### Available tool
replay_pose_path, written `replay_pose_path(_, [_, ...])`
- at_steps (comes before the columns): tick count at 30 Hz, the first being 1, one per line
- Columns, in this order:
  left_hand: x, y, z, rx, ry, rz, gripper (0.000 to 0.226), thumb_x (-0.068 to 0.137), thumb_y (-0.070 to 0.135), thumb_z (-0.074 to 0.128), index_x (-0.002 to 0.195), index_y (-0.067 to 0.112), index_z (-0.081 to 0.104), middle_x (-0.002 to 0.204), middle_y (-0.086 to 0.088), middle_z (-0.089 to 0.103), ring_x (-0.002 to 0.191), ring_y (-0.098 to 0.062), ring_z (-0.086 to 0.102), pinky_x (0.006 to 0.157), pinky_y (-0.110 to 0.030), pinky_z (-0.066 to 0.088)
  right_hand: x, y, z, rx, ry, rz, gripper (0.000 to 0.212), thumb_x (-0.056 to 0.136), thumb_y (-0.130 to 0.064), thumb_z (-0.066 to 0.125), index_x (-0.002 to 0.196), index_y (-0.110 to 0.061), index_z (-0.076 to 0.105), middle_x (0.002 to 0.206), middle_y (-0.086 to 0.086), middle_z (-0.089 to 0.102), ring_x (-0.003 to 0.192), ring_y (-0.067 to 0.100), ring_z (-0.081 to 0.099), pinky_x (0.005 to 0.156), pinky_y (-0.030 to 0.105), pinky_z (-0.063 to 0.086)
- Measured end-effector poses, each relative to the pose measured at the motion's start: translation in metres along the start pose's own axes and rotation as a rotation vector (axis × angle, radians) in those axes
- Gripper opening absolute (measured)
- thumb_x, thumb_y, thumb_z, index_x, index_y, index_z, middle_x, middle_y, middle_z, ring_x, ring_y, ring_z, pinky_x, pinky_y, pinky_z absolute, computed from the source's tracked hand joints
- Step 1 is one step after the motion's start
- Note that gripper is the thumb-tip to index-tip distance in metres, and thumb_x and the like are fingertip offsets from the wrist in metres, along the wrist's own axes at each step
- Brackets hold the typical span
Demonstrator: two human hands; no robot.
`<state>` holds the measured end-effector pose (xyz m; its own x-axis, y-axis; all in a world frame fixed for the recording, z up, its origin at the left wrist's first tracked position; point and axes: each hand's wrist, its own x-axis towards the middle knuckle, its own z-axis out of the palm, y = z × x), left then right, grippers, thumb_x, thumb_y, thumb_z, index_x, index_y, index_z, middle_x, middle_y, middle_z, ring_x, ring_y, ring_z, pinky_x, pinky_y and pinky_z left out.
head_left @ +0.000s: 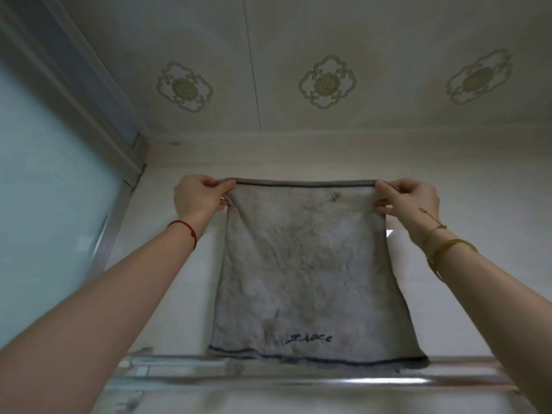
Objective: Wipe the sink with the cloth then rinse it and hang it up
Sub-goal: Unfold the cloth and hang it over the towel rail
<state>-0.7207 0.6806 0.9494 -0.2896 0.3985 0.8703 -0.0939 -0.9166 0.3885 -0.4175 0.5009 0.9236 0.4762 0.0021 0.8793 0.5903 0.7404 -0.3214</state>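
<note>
The view is tilted way up, so a patterned ceiling (328,55) and a pale wall (463,180) fill most of it, with a frosted glass panel (44,189) off to the left. A grey, pretty stained cloth (310,270) is held up flat in front of the wall, its bottom hem just at the metal rail (298,375) that runs across the bottom. The top corners are pinched tight: left hand (200,198) on the left corner, right hand (409,201) on the right. A red string (186,233) is worn on the left wrist, gold bracelets (448,249) on the right
</note>
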Motion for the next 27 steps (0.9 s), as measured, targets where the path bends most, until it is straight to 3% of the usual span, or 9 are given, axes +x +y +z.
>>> replay_pose_path(5, [-0.009,0.001,-0.013,0.025,-0.015,0.034,0.029,0.075,0.029,0.086,0.084,0.008,0.069,0.070,-0.006,0.069,0.045,-0.011,0.066,0.049,-0.025,0.057,-0.013,-0.004,-0.008,-0.015,-0.005,-0.010,0.021,0.083,-0.021,0.074,0.079,-0.003,0.065,0.072,0.012,0.059,0.065,0.025,0.066,0.067,0.036,0.062])
replay_pose_path(11, [-0.018,0.027,-0.029,-0.037,-0.040,0.031,0.029,0.080,0.023,0.083,0.088,0.005,0.062,0.070,-0.006,0.063,0.037,-0.006,0.060,0.042,-0.020,0.052,-0.030,-0.031,-0.017,0.001,-0.017,-0.022,0.021,0.084,-0.019,0.073,0.073,-0.007,0.060,0.070,0.008,0.055,0.058,0.019,0.062,0.058,0.028,0.061])
replay_pose_path(15, [-0.032,0.040,-0.041,-0.042,-0.060,0.026,0.026,0.082,0.018,0.081,0.085,0.003,0.059,0.068,-0.008,0.060,0.035,-0.005,0.059,0.042,-0.021,0.054,-0.046,-0.047,-0.025,0.020,-0.036,-0.020,0.025,0.084,-0.019,0.073,0.066,-0.012,0.058,0.069,0.007,0.056,0.060,0.020,0.063,0.060,0.028,0.061])
replay_pose_path(20, [-0.061,0.033,-0.056,-0.008,-0.075,-0.025,0.028,0.080,0.022,0.083,0.073,0.012,0.057,0.067,-0.006,0.063,0.040,-0.008,0.063,0.055,-0.031,0.060,-0.074,-0.053,-0.040,0.021,-0.060,0.005,0.022,0.085,-0.018,0.072,0.071,-0.007,0.059,0.073,0.009,0.057,0.061,0.019,0.062,0.061,0.028,0.061])
replay_pose_path(24, [-0.089,0.032,-0.069,-0.033,-0.098,-0.075,0.026,0.081,0.022,0.082,0.082,0.005,0.064,0.072,-0.011,0.067,0.044,-0.010,0.065,0.049,-0.025,0.058,-0.106,-0.059,-0.058,0.009,-0.067,0.036,0.018,0.086,-0.017,0.071,0.073,-0.008,0.062,0.072,0.009,0.058,0.067,0.021,0.064,0.064,0.028,0.061])
replay_pose_path(27, [-0.121,0.034,-0.085,-0.056,-0.105,-0.077,0.023,0.080,0.024,0.083,0.078,0.010,0.066,0.074,-0.011,0.070,0.050,-0.014,0.069,0.050,-0.024,0.056,-0.138,-0.065,-0.078,0.033,-0.075,0.057,0.016,0.087,-0.015,0.070,0.074,-0.011,0.063,0.071,0.006,0.060,0.068,0.019,0.065,0.068,0.026,0.061])
